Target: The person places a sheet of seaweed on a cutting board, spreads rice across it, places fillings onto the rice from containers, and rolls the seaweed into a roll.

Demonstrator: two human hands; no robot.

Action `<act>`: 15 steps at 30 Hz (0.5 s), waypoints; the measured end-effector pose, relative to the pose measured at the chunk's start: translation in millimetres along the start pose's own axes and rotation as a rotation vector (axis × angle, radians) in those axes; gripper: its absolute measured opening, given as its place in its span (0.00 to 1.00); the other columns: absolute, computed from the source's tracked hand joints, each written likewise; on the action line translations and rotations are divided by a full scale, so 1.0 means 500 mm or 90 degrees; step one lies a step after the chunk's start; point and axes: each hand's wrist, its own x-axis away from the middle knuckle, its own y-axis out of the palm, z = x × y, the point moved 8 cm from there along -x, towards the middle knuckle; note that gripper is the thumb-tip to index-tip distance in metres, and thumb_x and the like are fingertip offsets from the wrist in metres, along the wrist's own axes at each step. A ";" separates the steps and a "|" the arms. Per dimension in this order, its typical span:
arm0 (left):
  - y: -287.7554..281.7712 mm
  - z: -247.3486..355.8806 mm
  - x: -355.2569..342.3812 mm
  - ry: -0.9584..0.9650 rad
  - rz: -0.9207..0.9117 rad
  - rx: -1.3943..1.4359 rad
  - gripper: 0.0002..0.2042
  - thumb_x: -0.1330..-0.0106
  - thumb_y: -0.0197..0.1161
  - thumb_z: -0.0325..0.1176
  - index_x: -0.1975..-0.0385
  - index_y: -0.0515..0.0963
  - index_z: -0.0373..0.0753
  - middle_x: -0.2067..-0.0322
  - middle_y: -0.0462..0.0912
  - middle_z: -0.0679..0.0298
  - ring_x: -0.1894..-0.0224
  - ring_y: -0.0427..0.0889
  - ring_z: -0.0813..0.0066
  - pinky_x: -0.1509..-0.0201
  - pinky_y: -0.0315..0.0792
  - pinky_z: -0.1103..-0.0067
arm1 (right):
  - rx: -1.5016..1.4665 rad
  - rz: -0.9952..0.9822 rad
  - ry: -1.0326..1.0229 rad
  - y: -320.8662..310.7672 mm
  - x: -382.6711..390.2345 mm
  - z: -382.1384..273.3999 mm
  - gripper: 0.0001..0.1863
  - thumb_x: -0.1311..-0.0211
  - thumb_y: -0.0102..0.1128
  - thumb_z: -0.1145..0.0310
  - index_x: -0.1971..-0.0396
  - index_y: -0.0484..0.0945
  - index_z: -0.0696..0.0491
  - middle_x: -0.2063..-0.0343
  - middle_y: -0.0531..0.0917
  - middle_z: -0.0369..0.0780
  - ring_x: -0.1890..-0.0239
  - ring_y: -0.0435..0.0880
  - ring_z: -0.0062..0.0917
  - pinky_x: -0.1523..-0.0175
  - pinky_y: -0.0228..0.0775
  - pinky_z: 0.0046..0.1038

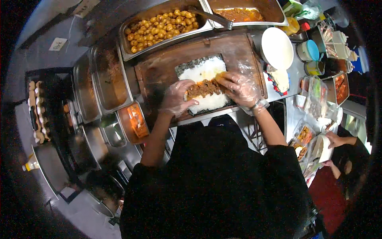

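A dark seaweed sheet (193, 112) lies on a brown wooden board (155, 71), with white rice (205, 68) spread over it. Across the rice runs a band of brown minced filling (203, 89). My left hand (177, 97), in a clear plastic glove, rests at the band's left end, its thumb and fingers apart on either side. At the right end my right hand (240, 89), gloved the same way, has bent fingers closed over a yellow strip of filling (220, 77). Those fingers hide part of that strip.
Behind the board stand a steel pan of small round brown pieces (163, 30) and a pan of reddish food (240, 15) with tongs (211, 16). More steel pans (109, 79) stand left. A white bowl (277, 48) sits right. Another person's hand (336, 140) is by takeaway boxes (305, 134).
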 end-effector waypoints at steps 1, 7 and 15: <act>0.006 0.001 -0.001 0.024 0.006 -0.022 0.29 0.53 0.76 0.44 0.50 0.76 0.42 0.49 0.79 0.59 0.45 0.77 0.56 0.41 0.70 0.65 | 0.007 -0.008 -0.026 0.001 -0.006 -0.008 0.27 0.56 0.65 0.76 0.50 0.80 0.48 0.49 0.79 0.43 0.49 0.79 0.42 0.46 0.74 0.39; 0.011 -0.012 0.005 0.040 0.117 0.023 0.15 0.48 0.72 0.39 0.63 0.81 0.40 0.55 0.83 0.61 0.51 0.80 0.59 0.46 0.74 0.67 | 0.145 -0.058 -0.114 0.024 0.001 -0.026 0.29 0.66 0.65 0.73 0.53 0.81 0.48 0.47 0.77 0.40 0.45 0.76 0.39 0.44 0.72 0.39; -0.005 0.038 -0.001 0.026 0.157 -0.008 0.18 0.46 0.70 0.43 0.59 0.80 0.42 0.53 0.81 0.64 0.49 0.78 0.60 0.45 0.73 0.65 | -0.006 -0.045 0.083 0.030 0.018 0.016 0.15 0.49 0.66 0.76 0.59 0.82 0.51 0.47 0.78 0.42 0.44 0.76 0.38 0.40 0.70 0.38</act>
